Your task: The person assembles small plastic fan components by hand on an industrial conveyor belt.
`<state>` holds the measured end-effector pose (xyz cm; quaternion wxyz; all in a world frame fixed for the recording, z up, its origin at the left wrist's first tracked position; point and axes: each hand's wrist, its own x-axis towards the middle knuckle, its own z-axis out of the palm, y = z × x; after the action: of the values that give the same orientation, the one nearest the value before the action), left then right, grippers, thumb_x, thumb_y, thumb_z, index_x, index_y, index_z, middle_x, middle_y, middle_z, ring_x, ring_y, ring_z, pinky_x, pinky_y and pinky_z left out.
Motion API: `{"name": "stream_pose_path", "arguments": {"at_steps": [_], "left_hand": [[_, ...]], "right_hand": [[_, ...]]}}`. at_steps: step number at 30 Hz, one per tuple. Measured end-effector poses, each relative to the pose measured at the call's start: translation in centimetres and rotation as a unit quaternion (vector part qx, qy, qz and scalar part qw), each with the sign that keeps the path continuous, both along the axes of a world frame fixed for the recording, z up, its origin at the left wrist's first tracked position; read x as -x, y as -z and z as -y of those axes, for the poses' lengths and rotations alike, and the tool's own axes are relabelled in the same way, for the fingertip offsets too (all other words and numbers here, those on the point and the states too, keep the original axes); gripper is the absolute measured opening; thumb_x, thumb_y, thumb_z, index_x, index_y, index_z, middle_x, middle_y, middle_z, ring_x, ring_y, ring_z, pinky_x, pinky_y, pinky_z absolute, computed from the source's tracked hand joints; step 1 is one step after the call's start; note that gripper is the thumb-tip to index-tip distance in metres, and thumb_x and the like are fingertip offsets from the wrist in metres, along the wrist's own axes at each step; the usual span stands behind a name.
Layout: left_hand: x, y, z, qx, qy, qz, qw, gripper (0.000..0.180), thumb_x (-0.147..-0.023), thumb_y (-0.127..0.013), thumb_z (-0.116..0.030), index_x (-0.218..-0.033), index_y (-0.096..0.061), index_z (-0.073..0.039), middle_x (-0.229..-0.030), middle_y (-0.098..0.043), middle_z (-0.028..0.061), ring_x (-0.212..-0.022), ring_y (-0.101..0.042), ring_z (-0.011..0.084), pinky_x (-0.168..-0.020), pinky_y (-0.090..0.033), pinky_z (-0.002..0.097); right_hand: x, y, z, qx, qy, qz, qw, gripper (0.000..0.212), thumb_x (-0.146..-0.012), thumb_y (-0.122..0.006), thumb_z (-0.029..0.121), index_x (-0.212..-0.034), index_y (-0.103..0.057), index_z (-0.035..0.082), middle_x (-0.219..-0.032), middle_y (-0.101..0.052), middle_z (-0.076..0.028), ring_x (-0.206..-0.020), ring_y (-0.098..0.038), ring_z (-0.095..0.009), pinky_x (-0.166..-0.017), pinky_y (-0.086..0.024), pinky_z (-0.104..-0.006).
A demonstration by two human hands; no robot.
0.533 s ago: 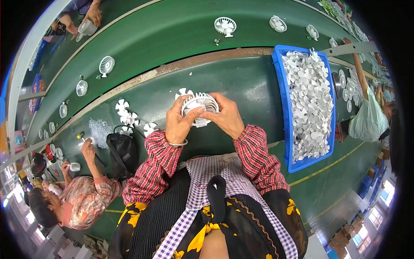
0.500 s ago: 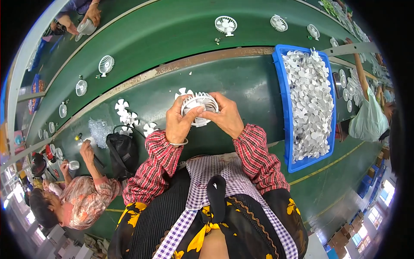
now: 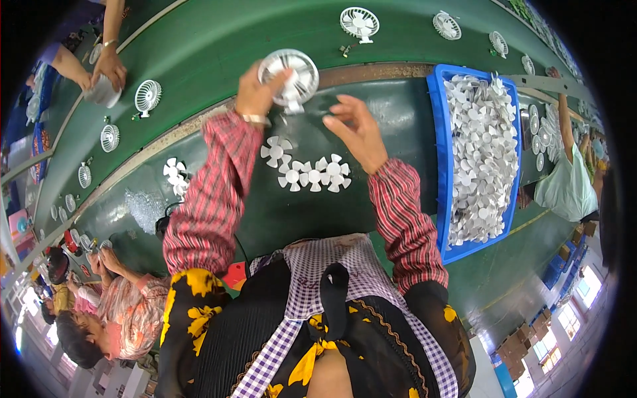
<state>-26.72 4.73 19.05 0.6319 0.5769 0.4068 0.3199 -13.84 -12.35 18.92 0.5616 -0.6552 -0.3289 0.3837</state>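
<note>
My left hand (image 3: 257, 91) grips a round white fan head (image 3: 292, 78) by its rim, thumb over its face. The fan head is over the worktable's far rim, beside the green conveyor. To its right, my right hand (image 3: 358, 129) hangs above the table, fingers apart and curved, holding nothing. Between my forearms, several loose white fan blades (image 3: 313, 175) lie on the dark green table. Farther left, partly behind my left sleeve, is another group of white fan blades (image 3: 176, 178).
A blue tray (image 3: 443, 166) heaped with white fan blades stands at right. Several fan heads (image 3: 359, 24) rest along the green conveyor (image 3: 232, 40). A clear plastic heap (image 3: 144, 211) lies at left. Co-workers sit at left, and a person's hands (image 3: 106, 69) work across the conveyor.
My left hand has carried the fan head up and away toward the conveyor. The right hand has let go of it and moved right. Loose blades under my hands now show.
</note>
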Motion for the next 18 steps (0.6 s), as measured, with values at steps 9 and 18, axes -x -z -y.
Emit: {"name": "stream_pose_path", "arguments": {"at_steps": [9,18], "left_hand": [[0.0,7.8,-14.2,-0.213,0.011,-0.448,0.868,0.069,-0.078,-0.049,-0.063,-0.113,-0.055,-0.003,-0.11,-0.058,0.021,-0.103,-0.054,0.0383,-0.091,-0.041,0.0413],[20.1,7.0,-20.2,-0.212,-0.282,-0.616,0.704,0.075,-0.062,-0.075,-0.037,-0.127,-0.042,-0.018,-0.131,-0.039,0.015,-0.118,-0.035,0.0355,-0.094,-0.037,0.0474]], "right_hand": [[3.9,3.9,8.0,0.094,-0.245,0.3,0.917,0.036,-0.07,-0.052,-0.008,-0.104,-0.057,0.002,-0.105,-0.047,-0.019,-0.098,-0.05,-0.037,-0.084,-0.044,-0.0412],[4.4,3.3,7.0,0.183,-0.264,0.307,0.896,0.037,-0.073,-0.061,0.0,-0.109,-0.053,0.002,-0.104,-0.046,-0.018,-0.094,-0.054,-0.036,-0.079,-0.048,-0.0399]]}}
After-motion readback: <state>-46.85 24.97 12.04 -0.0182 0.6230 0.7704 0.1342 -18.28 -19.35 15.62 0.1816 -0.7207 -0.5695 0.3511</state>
